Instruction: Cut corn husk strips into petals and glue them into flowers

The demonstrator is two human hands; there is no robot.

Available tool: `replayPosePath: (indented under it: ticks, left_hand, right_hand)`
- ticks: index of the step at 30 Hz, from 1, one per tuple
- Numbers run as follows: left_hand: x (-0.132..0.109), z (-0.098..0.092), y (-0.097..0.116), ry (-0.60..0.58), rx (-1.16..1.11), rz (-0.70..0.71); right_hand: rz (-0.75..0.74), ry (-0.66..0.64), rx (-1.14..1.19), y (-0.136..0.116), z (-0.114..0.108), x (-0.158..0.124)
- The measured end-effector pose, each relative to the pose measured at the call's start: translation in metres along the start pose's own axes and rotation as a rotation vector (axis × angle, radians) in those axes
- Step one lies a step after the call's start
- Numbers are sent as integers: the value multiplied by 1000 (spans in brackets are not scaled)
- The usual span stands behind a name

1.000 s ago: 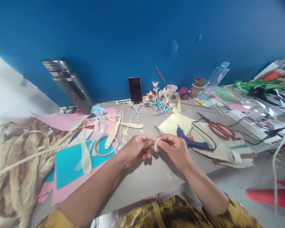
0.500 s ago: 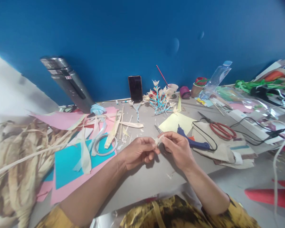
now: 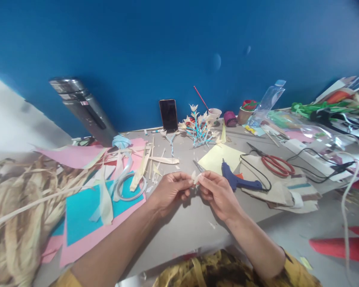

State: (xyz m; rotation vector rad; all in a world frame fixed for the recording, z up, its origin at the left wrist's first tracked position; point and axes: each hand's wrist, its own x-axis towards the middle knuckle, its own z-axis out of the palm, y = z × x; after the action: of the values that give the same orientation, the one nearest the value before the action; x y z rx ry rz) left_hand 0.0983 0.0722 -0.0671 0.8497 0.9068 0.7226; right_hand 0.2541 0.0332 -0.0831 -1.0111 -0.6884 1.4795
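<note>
A small pale flower-like piece (image 3: 194, 177), which looks like dried husk, is pinched between both hands above the middle of the table. My left hand (image 3: 173, 191) closes thumb and forefinger on its left side. From the other side, my right hand (image 3: 217, 191) grips it with thumb and fingertips. The fingers hide part of the piece. Behind the hands stands a bunch of pale husk flowers on blue stems (image 3: 199, 129). A small blue-and-white twisted stem (image 3: 171, 145) lies left of the bunch. Just beyond my right hand is a blue glue gun (image 3: 236, 178).
Red-handled scissors (image 3: 277, 164) lie on folded cloth (image 3: 266, 187) at right. Yellow paper (image 3: 219, 159) lies ahead. Blue paper (image 3: 86, 217), a roll of tape (image 3: 118, 187) and dried husks (image 3: 24, 207) cover the left. A phone (image 3: 168, 114) leans on the wall.
My right hand has turned a little and its fingers have shifted on the pale piece, which now shows pointed petals upward. The view has moved slightly.
</note>
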Motion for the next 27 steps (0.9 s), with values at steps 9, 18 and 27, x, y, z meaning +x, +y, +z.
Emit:
replayPosePath:
  ticks: [9,18,27]
  left_hand:
    - [0,1,0,0,-16,-9]
    - [0,0,-1,6,0,-2]
    - [0,3,-3,7,4,5]
  right_hand:
    - [-49,100,-77,3,3,2]
    - [-92,84,-114,8,-1,3]
    - [-94,103,-130,6,2,2]
